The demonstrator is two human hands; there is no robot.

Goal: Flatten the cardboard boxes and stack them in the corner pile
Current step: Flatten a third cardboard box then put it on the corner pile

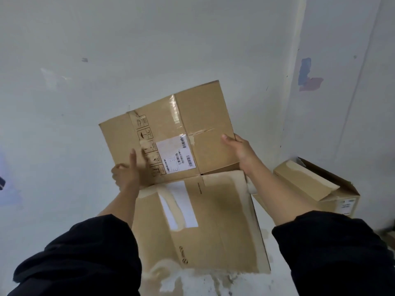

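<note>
A flattened brown cardboard box (pixel 171 133) with a white shipping label and clear tape is held up in front of the white wall. My left hand (pixel 126 174) grips its lower left edge, thumb raised against the front face. My right hand (pixel 239 150) holds the right edge, thumb on the front and fingers behind. Below it another flattened brown box (pixel 213 227) with a white label lies on the floor against the wall, partly hidden by my arms.
An unflattened cardboard box (pixel 320 186) with open flaps stands at the right where two walls meet. Blue and red marks (pixel 307 75) are on the right wall. The white floor (pixel 192 283) near me is stained.
</note>
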